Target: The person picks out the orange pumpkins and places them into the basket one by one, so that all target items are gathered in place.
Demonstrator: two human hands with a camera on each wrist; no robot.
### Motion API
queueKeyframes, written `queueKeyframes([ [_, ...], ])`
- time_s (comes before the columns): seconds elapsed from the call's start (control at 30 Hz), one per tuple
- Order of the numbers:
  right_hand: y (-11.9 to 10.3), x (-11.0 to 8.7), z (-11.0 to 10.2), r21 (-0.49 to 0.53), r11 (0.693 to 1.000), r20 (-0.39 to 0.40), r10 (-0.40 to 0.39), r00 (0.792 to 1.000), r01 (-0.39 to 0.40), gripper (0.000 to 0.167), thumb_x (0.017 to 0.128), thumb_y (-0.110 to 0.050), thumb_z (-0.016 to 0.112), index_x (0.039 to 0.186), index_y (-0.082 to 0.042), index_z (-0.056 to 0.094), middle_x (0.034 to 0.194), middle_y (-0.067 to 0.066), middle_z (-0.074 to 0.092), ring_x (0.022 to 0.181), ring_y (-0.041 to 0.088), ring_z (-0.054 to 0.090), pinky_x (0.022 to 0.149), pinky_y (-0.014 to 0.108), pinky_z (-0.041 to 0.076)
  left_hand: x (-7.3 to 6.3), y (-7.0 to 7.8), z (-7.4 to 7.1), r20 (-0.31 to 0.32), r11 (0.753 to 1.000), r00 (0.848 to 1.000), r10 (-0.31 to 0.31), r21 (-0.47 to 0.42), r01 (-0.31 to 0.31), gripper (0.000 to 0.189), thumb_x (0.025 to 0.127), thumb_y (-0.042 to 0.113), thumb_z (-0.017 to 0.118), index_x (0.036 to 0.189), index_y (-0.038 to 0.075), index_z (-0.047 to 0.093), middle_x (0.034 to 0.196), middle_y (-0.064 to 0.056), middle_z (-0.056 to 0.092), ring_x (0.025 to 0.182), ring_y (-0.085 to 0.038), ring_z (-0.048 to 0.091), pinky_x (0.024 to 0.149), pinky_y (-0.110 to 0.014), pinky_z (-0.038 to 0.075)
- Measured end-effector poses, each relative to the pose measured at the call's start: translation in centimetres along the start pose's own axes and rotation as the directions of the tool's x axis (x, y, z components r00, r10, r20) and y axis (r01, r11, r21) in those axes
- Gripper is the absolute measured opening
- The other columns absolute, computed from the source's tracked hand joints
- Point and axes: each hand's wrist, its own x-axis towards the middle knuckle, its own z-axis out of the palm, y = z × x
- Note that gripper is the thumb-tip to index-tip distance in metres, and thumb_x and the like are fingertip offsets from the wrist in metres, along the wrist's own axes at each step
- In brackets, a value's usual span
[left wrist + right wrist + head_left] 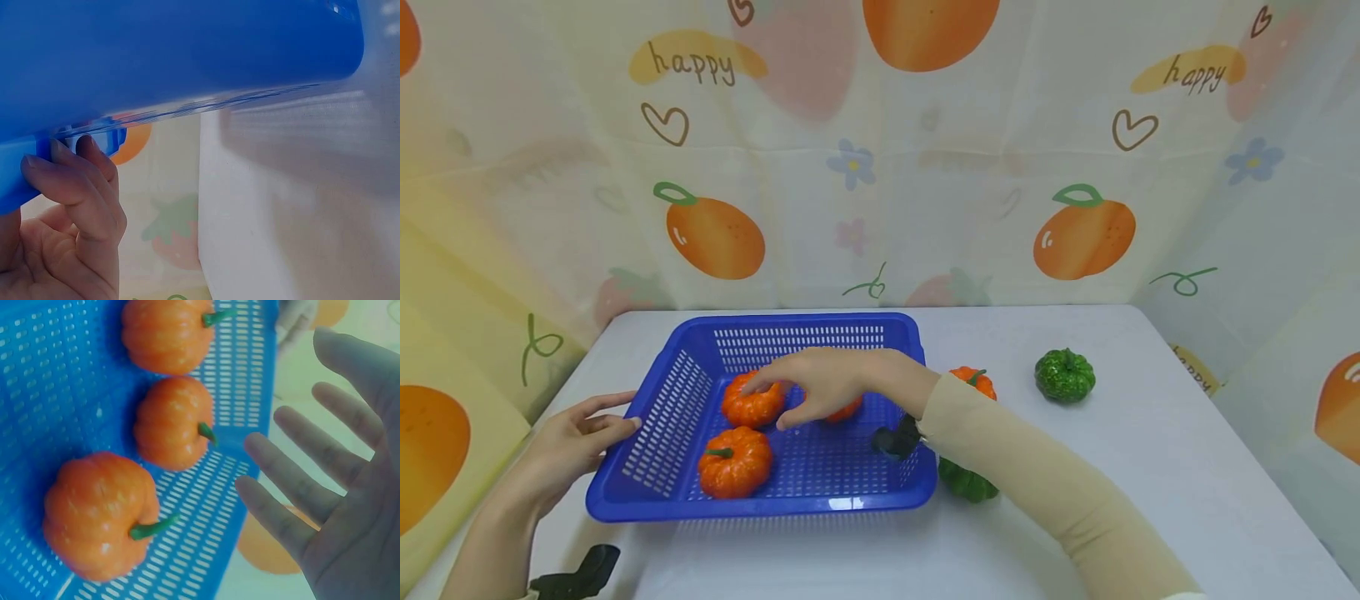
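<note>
My left hand (568,446) holds the left rim of a blue plastic basket (737,508), thumb on the edge and fingers curled at it; the left wrist view shows those fingers (87,194) from below, against the basket's underside. The basket is tilted, its front edge raised off the table. Inside lie three orange pumpkins, one at the front (735,467), one behind it (748,410), and a third (847,410) partly hidden by my right hand (827,379). That hand reaches over the basket, and the right wrist view shows its fingers (306,450) spread and holding nothing.
Right of the basket are an orange pumpkin (977,382), partly covered by my sleeve, and a dark green pumpkin (970,483). A glittery green pumpkin (1065,376) stands farther right on the white table (1150,467). A fruit-printed cloth (940,192) hangs behind.
</note>
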Motion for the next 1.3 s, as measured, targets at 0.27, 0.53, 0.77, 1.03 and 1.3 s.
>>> queueKeyframes([
  [0.27, 0.2, -1.8, -0.9, 0.001, 0.999, -0.079, -0.036, 0.996, 0.036, 0.054, 0.088, -0.031, 0.06, 0.138, -0.02, 0.042, 0.138, -0.005, 0.044, 0.126, 0.006, 0.039, 0.104, 0.019, 0.03, 0.0, 0.0, 0.0, 0.001, 1.0, 1.0, -0.005, -0.003, 0.005, 0.067, 0.089, 0.038, 0.058, 0.14, 0.005, 0.031, 0.087, 0.007, 0.064, 0.076, -0.012, 0.063, 0.069, -0.029, 0.054],
  [0.53, 0.6, -4.2, -1.6, 0.033, 0.999, -0.137, -0.008, 0.991, 0.013, 0.054, 0.089, -0.031, 0.06, 0.138, -0.02, 0.042, 0.138, -0.005, 0.044, 0.126, 0.007, 0.039, 0.103, 0.024, 0.033, 0.0, -0.1, -0.1, 0.002, 1.0, 1.0, 0.007, -0.019, -0.007, 0.062, 0.089, 0.036, 0.059, 0.138, 0.007, 0.035, 0.085, 0.01, 0.064, 0.075, -0.012, 0.063, 0.068, -0.03, 0.054],
  [0.77, 1.1, -6.7, -2.0, 0.03, 0.999, -0.204, -0.004, 0.979, 0.01, 0.055, 0.089, -0.033, 0.059, 0.139, -0.021, 0.04, 0.138, -0.005, 0.044, 0.128, 0.006, 0.037, 0.104, 0.023, 0.032, 0.0, 0.0, 0.0, 0.003, 1.0, 1.0, 0.002, -0.011, -0.002, 0.064, 0.089, 0.037, 0.059, 0.139, 0.006, 0.033, 0.085, 0.009, 0.064, 0.075, -0.012, 0.063, 0.068, -0.03, 0.054],
  [1.03, 3.0, -9.2, -1.2, 0.067, 0.998, -0.312, 0.006, 0.95, 0.016, 0.056, 0.088, -0.034, 0.06, 0.138, -0.02, 0.041, 0.138, -0.004, 0.044, 0.127, 0.006, 0.038, 0.104, 0.026, 0.033, 0.1, -0.1, 0.0, 0.007, 1.0, 1.0, -0.005, -0.01, 0.005, 0.065, 0.089, 0.037, 0.059, 0.139, 0.006, 0.032, 0.085, 0.009, 0.063, 0.075, -0.012, 0.062, 0.068, -0.03, 0.054],
  [1.3, 4.7, -12.5, -0.6, 0.166, 0.984, -0.383, 0.131, 0.914, -0.071, 0.059, 0.087, -0.03, 0.063, 0.14, -0.02, 0.039, 0.14, -0.005, 0.041, 0.126, 0.01, 0.04, 0.1, 0.037, 0.039, 0.1, -0.1, -0.1, 0.008, 1.0, 1.0, 0.004, -0.019, -0.004, 0.063, 0.089, 0.036, 0.059, 0.139, 0.007, 0.033, 0.085, 0.01, 0.064, 0.075, -0.012, 0.063, 0.068, -0.03, 0.054],
])
